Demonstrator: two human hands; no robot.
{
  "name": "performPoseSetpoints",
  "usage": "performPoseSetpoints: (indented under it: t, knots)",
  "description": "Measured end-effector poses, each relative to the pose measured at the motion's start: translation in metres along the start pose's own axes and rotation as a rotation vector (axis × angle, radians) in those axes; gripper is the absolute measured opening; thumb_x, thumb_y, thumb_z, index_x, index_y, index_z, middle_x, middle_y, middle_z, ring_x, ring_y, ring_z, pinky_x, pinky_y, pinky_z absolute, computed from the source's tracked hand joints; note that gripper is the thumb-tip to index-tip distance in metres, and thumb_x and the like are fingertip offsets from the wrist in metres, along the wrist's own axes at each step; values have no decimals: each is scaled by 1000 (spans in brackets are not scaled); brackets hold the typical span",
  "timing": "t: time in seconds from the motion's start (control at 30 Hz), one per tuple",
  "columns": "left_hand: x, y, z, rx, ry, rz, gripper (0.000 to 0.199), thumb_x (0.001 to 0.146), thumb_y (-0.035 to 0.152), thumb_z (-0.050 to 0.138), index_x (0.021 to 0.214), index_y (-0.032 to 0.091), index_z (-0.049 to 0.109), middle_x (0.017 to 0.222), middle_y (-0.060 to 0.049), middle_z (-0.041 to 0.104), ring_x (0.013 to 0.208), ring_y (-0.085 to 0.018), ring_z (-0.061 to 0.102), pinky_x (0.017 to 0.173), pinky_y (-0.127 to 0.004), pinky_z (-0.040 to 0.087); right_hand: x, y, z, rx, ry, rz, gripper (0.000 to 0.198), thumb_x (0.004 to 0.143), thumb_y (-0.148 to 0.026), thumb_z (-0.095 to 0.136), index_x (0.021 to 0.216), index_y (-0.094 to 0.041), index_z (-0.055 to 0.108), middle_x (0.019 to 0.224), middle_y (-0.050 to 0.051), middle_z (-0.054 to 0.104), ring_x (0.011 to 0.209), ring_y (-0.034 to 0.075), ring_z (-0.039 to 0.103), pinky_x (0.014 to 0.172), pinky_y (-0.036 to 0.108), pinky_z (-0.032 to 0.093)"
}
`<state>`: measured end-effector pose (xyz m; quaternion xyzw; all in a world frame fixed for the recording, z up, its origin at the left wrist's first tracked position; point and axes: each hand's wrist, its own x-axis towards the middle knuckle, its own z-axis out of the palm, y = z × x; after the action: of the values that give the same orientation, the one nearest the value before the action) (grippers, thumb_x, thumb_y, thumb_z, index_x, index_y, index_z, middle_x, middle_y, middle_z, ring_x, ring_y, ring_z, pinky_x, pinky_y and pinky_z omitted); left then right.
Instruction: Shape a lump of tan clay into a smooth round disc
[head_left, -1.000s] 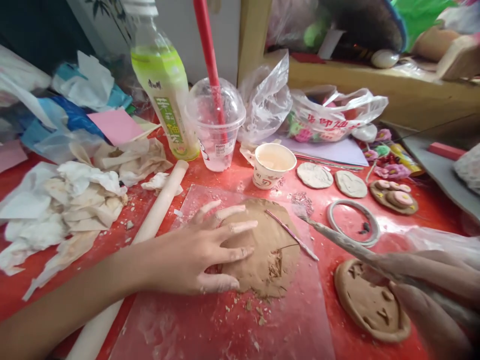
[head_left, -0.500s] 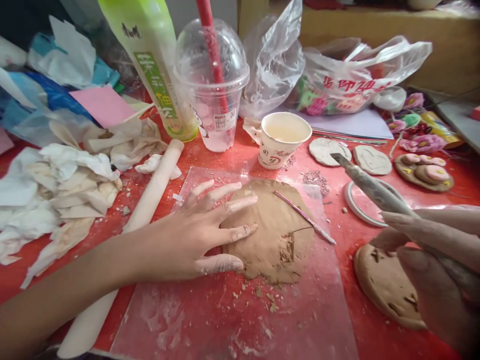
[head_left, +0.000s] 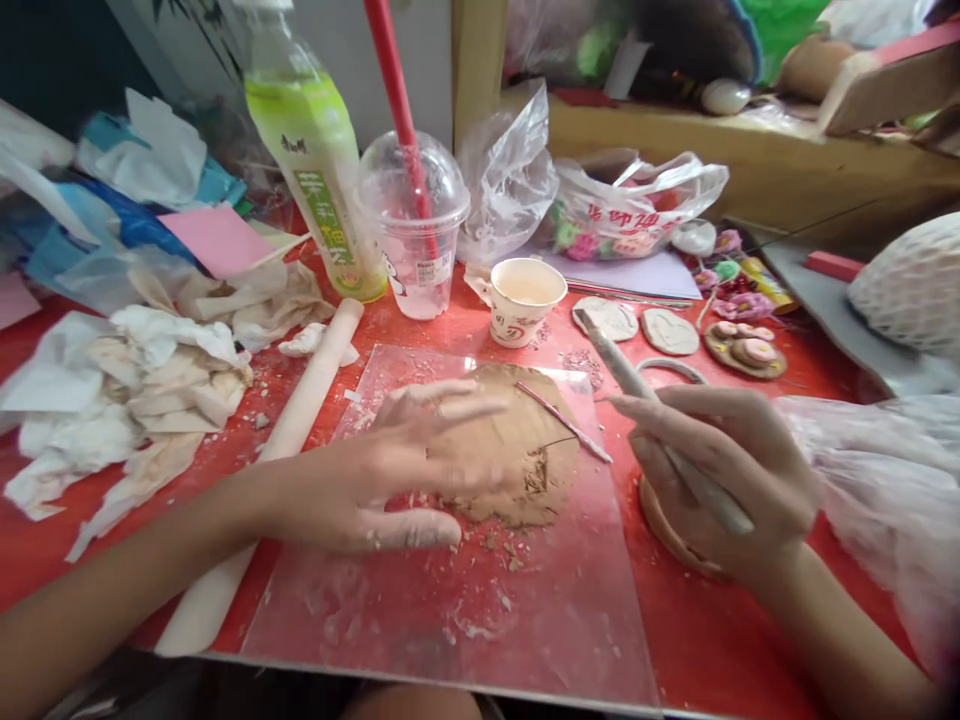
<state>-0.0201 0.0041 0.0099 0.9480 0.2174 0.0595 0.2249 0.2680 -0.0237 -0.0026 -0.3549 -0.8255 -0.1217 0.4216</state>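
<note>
My left hand (head_left: 375, 485) has its fingers spread over the left part of a flat brown clay slab (head_left: 510, 455); the fingers are blurred, so I cannot tell whether they touch it. The slab lies on a clear board (head_left: 555, 600), with a rough gouged patch near its lower right. Across its right edge rests a thin pinkish stick (head_left: 562, 423). My right hand (head_left: 739, 460) grips a clay-smeared modelling tool (head_left: 619, 365) like a pen, its dark tip pointing up and away, clear of the slab. Below this hand, a round clay piece (head_left: 664, 530) is mostly hidden.
A rolling pin (head_left: 300, 400) lies left of the board, beside crumpled tissues (head_left: 165, 370). Behind stand a drink bottle (head_left: 322, 190), a domed plastic cup (head_left: 416, 230) and a paper cup (head_left: 525, 300). Small clay pieces (head_left: 670, 331) and a ring (head_left: 671, 368) are at the right.
The view has shifted and tilted up, showing more of the shelf and right side. My left hand has slid slightly left on the slab. My right hand, still holding the tool, shows more fully.
</note>
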Motion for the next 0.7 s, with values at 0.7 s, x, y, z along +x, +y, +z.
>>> performPoseSetpoints:
  t: [0.7]
  knots:
    - [-3,-1,-6,-67,-101,-37,38,87,44,50,125,41,53,154,4,17,140,-31,20,110,-50,26,2,-2,4,-90,-18,-35,67,73,-3,63,131,-33,49,89,2,59,64,10,55,52,23,45]
